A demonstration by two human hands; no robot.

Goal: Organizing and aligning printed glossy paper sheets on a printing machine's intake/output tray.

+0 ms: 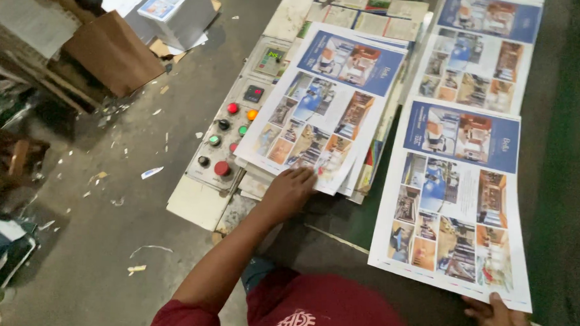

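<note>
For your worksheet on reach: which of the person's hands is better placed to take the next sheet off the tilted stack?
Probably the left hand: its fingers already rest on the near edge of the stack of printed sheets. The right hand is pinching the long printed sheet.
</note>
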